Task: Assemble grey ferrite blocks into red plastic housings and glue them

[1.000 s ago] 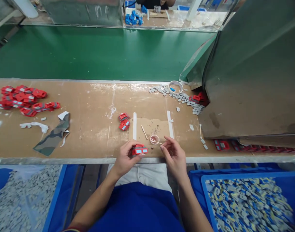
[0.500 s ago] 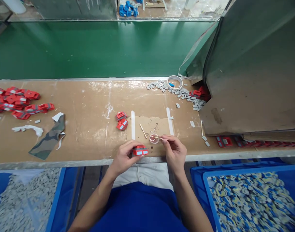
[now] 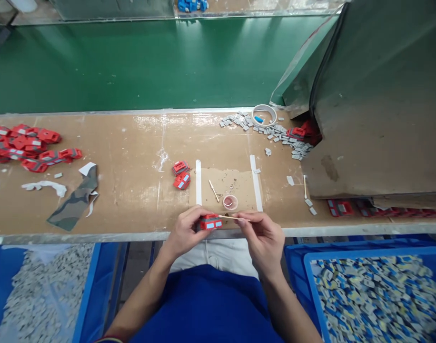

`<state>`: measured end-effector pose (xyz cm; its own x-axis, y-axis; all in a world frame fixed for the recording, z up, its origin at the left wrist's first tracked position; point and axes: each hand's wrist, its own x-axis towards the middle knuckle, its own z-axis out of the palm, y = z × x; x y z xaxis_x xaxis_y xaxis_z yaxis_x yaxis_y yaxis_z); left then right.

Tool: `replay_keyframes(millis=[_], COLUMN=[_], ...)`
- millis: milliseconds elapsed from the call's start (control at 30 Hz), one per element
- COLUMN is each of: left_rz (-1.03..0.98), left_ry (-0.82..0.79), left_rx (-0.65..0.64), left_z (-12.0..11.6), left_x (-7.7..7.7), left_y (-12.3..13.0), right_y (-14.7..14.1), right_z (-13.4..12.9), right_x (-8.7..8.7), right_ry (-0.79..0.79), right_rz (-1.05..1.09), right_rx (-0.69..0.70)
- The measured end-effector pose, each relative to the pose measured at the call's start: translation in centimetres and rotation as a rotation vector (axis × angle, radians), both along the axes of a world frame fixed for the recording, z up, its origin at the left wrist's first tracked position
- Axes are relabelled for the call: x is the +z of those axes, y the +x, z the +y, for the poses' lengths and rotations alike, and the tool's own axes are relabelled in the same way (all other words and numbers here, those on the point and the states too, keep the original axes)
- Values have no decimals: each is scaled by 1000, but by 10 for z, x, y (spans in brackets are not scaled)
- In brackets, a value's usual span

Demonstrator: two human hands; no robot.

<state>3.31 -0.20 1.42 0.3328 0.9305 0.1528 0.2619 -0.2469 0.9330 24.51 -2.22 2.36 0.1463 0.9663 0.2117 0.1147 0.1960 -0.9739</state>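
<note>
My left hand [image 3: 189, 230] grips a red toy vehicle part [image 3: 211, 222] with light blue windows at the table's front edge. Between the fingertips of my right hand [image 3: 261, 238] is a thin wooden stick [image 3: 230, 217], its tip at the right end of the red part. Just beyond the stick stands a small round cup [image 3: 230, 202] with reddish contents. A short white stick [image 3: 214, 190] lies left of the cup. Two more red parts [image 3: 181, 180] rest together to the left of the taped sheet [image 3: 225, 178].
Red parts [image 3: 25, 143] are heaped at the far left, near a camouflage cloth strip [image 3: 75, 202]. Small grey pieces [image 3: 275, 133] and a tape roll [image 3: 264, 116] lie at the back right. A large box [image 3: 375, 105] overhangs the right side. Blue crates [image 3: 309, 276] flank me.
My right hand has brought the stick's tip from the cup to the red part in my left hand. The whole view has shifted slightly.
</note>
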Motion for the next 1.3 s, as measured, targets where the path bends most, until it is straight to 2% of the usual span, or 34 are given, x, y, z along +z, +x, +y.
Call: replay_keyframes(millis=[167, 433, 700, 833, 933, 1000, 1167, 1233, 1300], left_rz=[-6, 5, -16, -19, -9, -5, -19, -27, -36], left_ry=[3, 1, 8, -10, -27, -35, -51, -46, -36], left_rx=[1, -7, -5, -8, -9, -5, 3, 19, 35], left_z=[-1, -2, -1, 0, 0, 0, 0, 1, 2], left_x=[-2, -3, -2, -1, -1, -1, -1, -2, -4], left_y=[-1, 0, -1, -1, -2, -2, -4, -5, -6], right_y=[-9, -11, -15, -1, 11, 12, 7, 17, 39], right_z=[1, 4, 4, 4, 11, 15, 22, 34, 59], right_x=[3, 10, 13, 11, 6, 3, -3, -5, -7], right_ry=[61, 98, 74, 51, 78, 95, 118, 155, 183], right_rz=[-153, -265, -209, -185, -233, -307, -443, -480, -541], right_rx=[70, 46, 84, 19, -75, -88, 51, 60, -31])
